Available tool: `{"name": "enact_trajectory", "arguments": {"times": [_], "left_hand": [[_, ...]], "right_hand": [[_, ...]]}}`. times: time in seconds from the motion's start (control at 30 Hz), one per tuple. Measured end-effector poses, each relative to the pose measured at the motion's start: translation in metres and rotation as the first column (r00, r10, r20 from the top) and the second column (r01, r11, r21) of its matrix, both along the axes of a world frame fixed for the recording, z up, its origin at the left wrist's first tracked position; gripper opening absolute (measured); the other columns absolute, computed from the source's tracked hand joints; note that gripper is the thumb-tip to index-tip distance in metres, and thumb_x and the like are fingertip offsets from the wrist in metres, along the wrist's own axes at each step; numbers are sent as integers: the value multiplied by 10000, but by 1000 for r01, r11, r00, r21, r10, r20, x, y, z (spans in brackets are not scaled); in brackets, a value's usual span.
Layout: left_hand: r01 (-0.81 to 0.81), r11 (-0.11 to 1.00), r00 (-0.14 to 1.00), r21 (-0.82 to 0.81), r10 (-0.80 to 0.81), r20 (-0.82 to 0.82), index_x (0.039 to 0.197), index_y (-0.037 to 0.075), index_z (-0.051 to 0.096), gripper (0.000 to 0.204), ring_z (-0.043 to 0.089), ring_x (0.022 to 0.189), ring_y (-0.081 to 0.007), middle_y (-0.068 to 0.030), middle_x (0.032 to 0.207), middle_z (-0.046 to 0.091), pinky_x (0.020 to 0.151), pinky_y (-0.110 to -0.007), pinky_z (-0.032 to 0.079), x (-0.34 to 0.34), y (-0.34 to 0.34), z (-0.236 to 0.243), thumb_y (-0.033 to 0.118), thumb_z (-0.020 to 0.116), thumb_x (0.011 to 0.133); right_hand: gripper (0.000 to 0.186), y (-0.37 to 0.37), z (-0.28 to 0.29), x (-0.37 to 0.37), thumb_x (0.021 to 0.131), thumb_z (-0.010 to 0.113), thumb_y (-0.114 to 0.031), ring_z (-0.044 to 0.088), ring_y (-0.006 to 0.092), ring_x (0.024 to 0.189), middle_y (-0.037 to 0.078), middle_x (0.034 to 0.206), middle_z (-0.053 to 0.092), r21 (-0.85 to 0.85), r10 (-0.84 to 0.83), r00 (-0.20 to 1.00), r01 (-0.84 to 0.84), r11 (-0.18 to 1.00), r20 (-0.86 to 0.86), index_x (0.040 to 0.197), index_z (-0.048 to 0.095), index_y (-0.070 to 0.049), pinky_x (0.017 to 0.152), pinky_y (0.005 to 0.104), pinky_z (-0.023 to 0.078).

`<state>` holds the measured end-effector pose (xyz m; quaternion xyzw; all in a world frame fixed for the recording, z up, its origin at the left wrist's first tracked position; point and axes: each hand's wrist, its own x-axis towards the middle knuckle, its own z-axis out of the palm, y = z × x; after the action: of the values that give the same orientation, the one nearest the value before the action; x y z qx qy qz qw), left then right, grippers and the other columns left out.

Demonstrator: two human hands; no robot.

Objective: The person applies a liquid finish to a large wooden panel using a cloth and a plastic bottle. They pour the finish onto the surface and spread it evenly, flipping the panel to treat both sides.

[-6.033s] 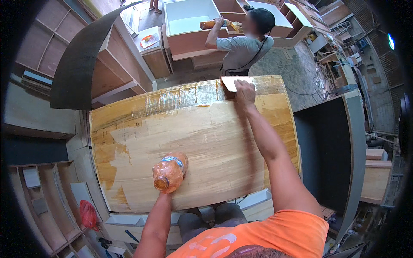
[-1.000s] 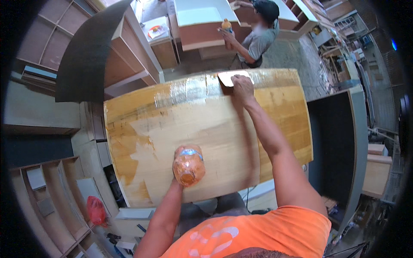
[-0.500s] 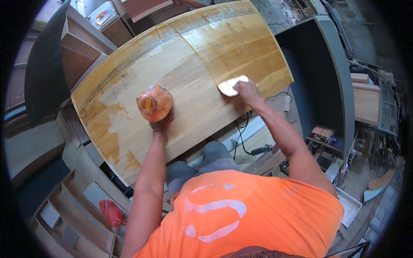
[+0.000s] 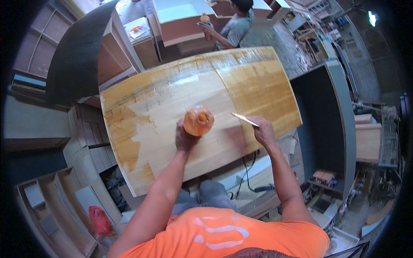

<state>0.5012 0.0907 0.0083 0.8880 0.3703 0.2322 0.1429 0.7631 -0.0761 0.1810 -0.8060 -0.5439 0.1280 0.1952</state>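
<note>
My left hand (image 4: 185, 139) is closed round an orange-tinted plastic bottle (image 4: 198, 125) with an open mouth, held above a large wooden panel (image 4: 202, 157). Between the fingers of my right hand (image 4: 263, 131) is a thin white spreader (image 4: 245, 119), edge-on, its tip stained orange and pointing toward the bottle. Shiny yellow-brown liquid coats the panel's far edge, right section and left end. The pale middle and near part look bare. I cannot tell whether the spreader touches the panel.
Beyond the panel a person (image 4: 241, 28) holds another bottle (image 4: 205, 19). A dark open cabinet (image 4: 322, 124) stands at the right, a curved black panel (image 4: 79, 56) at the left. A red plastic bag (image 4: 100, 220) lies lower left. Black cable (image 4: 244, 172) hangs by the near edge.
The bottle has moved right, toward the spreader, with its mouth turned up more toward me. The spreader has turned from flat to edge-on. The view has shifted, bringing the other person into sight.
</note>
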Motion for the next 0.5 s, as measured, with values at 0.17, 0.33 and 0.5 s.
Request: {"name": "enact_trajectory", "arguments": {"times": [0.17,0.33,0.5], "left_hand": [[7,1000,999,-22,-6,43,1310,50,383,773,471,1184,-361,-160,1231,439,1032,-430,415,-11,-4,-13,267,816,708],[129,842,878,-524,149,456,1325,34,359,766,469,1210,-358,-153,1250,417,1046,-419,419,-10,-15,-72,236,796,730],[245,593,698,-767,442,564,1332,36,334,756,485,1217,-360,-155,1268,429,1036,-426,440,-13,-22,-71,191,781,744]], "right_hand": [[320,181,-39,21,757,568,16,655,307,957,122,1043,691,169,76,966,-120,978,246,1036,685,-89,793,431,510],[141,326,-104,38,836,500,-99,656,261,890,88,880,670,164,114,835,-236,958,538,833,640,-81,771,410,494],[118,352,-123,41,835,516,-108,650,244,904,71,865,664,222,76,838,-230,948,540,840,633,-96,771,390,478]]}}
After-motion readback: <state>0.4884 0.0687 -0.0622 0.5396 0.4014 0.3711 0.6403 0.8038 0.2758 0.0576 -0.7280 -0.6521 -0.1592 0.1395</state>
